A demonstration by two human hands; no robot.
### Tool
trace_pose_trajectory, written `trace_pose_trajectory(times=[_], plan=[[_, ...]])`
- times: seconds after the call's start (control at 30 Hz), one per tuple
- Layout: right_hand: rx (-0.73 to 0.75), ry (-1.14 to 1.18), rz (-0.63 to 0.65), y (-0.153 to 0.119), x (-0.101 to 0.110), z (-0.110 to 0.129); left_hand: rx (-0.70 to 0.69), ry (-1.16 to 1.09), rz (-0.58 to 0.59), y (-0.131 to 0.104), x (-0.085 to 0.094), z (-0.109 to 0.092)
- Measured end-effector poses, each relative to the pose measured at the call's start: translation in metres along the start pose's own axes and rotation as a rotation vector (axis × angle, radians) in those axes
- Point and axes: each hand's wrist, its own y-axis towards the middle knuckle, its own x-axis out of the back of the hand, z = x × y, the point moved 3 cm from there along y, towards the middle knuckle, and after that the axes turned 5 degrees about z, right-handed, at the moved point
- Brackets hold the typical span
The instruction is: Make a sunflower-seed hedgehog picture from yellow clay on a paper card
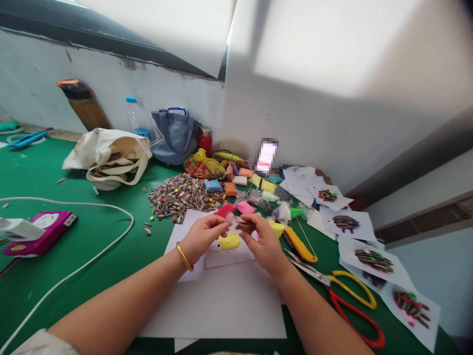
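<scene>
My left hand (207, 234), with a gold bangle at the wrist, pinches a small clear plastic wrapper (232, 220). Facing it, my right hand (264, 241) has its fingers curled in at the wrapper's other side; what lies between those fingertips is too small to make out. Below both hands is a white paper card (225, 260) bearing a yellow clay shape (229, 242) with a drawn face at its left end and short drawn legs. Larger white sheets (221, 305) lie under the card. Just beyond my fingers are a red packet (225, 210) and a pink packet (246, 207).
Sunflower seeds (181, 197) lie heaped behind my left hand, beside several clay packets (231, 189). Right of my right hand are a yellow cutter (301, 245), scissors (328, 280) and seed-decorated cards (373, 261). A white cable (92, 252) crosses the left side near a cloth bag (107, 155).
</scene>
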Motion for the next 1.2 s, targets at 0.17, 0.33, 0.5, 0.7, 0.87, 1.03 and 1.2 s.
trace_pose_trajectory(times=[0.17,0.33,0.5,0.7,0.87,1.03,1.2], plan=[[0.116,-0.2,-0.081,-0.002,0.004,0.012,-0.035,0.039,-0.023,0.0,0.0,0.0],[0.211,-0.394,-0.099,-0.005,0.0,0.029,-0.113,0.073,0.048,-0.002,-0.007,0.004],[0.2,-0.352,0.069,-0.002,-0.011,0.029,-0.157,0.039,0.159,-0.003,-0.014,0.006],[0.16,-0.275,0.062,0.001,-0.005,0.03,-0.206,0.047,0.138,-0.003,-0.01,-0.001],[0.151,-0.279,0.114,0.001,-0.006,0.031,-0.216,0.079,0.176,-0.005,-0.015,-0.001],[0.153,-0.231,0.184,0.002,-0.009,0.03,-0.177,0.068,0.244,-0.005,-0.016,-0.001],[0.119,-0.216,0.056,0.001,-0.001,0.032,-0.279,0.278,0.096,-0.005,-0.012,-0.005]])
